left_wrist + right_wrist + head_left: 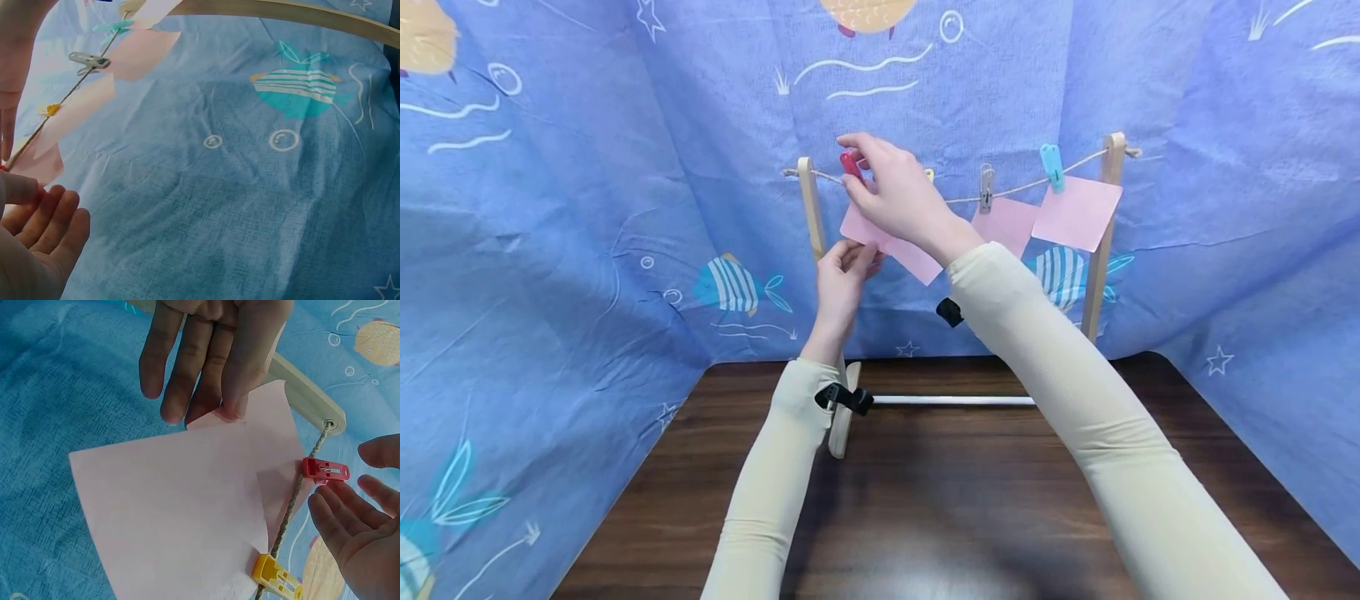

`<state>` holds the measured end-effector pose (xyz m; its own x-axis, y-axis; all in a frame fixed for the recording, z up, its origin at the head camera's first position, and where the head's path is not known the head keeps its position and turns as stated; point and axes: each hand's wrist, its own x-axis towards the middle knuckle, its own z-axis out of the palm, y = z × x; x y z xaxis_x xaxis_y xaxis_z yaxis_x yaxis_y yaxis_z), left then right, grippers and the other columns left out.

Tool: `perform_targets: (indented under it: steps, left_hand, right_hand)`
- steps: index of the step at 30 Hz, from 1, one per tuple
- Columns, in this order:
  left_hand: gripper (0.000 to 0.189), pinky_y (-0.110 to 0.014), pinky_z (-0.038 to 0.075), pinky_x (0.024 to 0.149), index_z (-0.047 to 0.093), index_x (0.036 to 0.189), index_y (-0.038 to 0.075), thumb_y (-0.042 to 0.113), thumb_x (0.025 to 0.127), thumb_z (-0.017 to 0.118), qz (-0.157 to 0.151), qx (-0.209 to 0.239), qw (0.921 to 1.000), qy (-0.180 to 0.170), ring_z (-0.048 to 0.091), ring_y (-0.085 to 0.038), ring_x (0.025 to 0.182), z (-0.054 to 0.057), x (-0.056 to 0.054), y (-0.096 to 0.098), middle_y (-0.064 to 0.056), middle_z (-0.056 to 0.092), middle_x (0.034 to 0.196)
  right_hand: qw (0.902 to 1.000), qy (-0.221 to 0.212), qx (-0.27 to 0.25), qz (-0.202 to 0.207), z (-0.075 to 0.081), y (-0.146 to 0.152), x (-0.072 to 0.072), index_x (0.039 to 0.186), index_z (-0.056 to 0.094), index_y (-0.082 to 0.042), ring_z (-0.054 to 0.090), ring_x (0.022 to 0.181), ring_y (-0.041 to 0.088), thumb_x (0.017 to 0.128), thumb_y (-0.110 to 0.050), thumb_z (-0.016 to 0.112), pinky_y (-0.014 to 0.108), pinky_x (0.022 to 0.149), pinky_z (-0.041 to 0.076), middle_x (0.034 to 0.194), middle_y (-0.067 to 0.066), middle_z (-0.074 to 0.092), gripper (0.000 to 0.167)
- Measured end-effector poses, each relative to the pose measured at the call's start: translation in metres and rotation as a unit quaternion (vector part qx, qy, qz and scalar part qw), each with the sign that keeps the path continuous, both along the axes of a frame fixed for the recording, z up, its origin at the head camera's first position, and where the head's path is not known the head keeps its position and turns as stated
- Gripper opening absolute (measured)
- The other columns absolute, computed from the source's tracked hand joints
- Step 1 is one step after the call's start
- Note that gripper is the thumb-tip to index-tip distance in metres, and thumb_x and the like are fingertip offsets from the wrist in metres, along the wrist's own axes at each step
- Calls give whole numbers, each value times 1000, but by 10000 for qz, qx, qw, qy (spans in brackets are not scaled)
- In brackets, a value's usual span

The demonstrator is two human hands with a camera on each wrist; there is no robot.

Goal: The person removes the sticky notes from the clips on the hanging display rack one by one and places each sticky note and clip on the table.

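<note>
A red clothespin (325, 469) is clipped on the rope at the left end, over the top of a pink paper sheet (275, 425). My right hand (898, 187) is raised beside this clothespin. In the right wrist view its fingertips are right at the clothespin's underside, while the thumb stands apart from it. Lower down, my left hand (842, 283) pinches the sheet's lower edge between thumb and fingers, the other fingers loosely bent. Another pink sheet (169, 506) overlaps it, held by a yellow clothespin (278, 578).
Farther right on the rope (958, 200) hang a metallic-looking clothespin (986, 187) and a blue clothespin (1051, 167), each with pink paper. Wooden posts (1108, 225) carry the rope above a dark wooden table (925, 500). A patterned blue cloth (587, 167) surrounds it.
</note>
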<state>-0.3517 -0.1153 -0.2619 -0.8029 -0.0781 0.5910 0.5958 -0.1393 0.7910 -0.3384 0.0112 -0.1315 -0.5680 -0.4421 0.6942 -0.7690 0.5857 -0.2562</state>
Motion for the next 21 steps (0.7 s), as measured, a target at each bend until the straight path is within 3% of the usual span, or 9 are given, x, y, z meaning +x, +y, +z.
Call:
perform_targets:
  steps: [4, 8, 13, 18, 21]
  left_hand:
    - [17, -46, 58, 89, 65, 104, -10, 7, 99, 64, 124, 4, 9999, 60, 69, -38, 95, 3, 2, -4, -11, 73, 90]
    - [13, -44, 59, 87, 66, 100, -6, 7, 100, 64, 236, -84, 9996, 129, 70, -21, 86, 5, 4, -9, -2, 71, 85]
    - [11, -41, 60, 86, 64, 93, -2, 6, 100, 63, 253, -132, 9993, 246, 69, -14, 82, 6, 7, -13, -1, 71, 85]
    - [12, -33, 61, 81, 62, 91, -1, 7, 99, 65, 296, -209, 9989, 287, 70, -17, 81, 6, 9, -17, -1, 70, 84]
    - [15, -33, 61, 80, 63, 94, -5, 9, 99, 65, 350, -278, 9986, 298, 70, -18, 81, 5, 10, -19, -3, 70, 85]
  right_hand:
    - [9999, -127, -9, -57, 4, 0, -1, 147, 48, -9, 59, 123, 19, 103, -20, 56, 29, 98, 51, 134, 9, 61, 46]
    - [9998, -189, -85, -81, 8, 1, -3, 146, 49, -5, 60, 120, 18, 104, -17, 54, 27, 99, 49, 132, 9, 62, 45]
    - [9982, -529, -132, -250, 11, 3, -4, 148, 48, -5, 60, 122, 15, 105, -19, 53, 24, 101, 48, 137, 8, 60, 46]
    - [9927, -1125, -144, -404, 13, 4, -6, 153, 41, -6, 58, 126, 14, 105, -24, 52, 25, 103, 47, 146, 8, 54, 52]
    - [9891, -1415, -81, -405, 12, 5, -8, 153, 41, -5, 59, 126, 15, 105, -26, 51, 26, 104, 47, 143, 9, 57, 53]
